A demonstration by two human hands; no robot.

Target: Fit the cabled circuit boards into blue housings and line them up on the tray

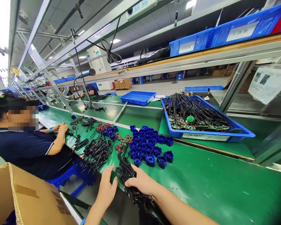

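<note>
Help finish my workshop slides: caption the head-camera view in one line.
A right hand grips black cables near blue housings on a green workbench, the left hand open alongside.

- I see open room across the right side of the table [208, 175], beside my right hand [142, 182].
- Blue parts [147, 147] crowd the far side of that hand, blocking a low straight reach.
- Farther right, I'd have to clear the blue tray [239, 136], whose rim stands proud; a shelf [201, 59] runs above.
- The held cable bundle [126, 168] leaves my left hand [107, 186] only a narrow gap.
- Farther left, piled cables [98, 153] and a co-worker's arm [57, 143] obstruct me.
</note>
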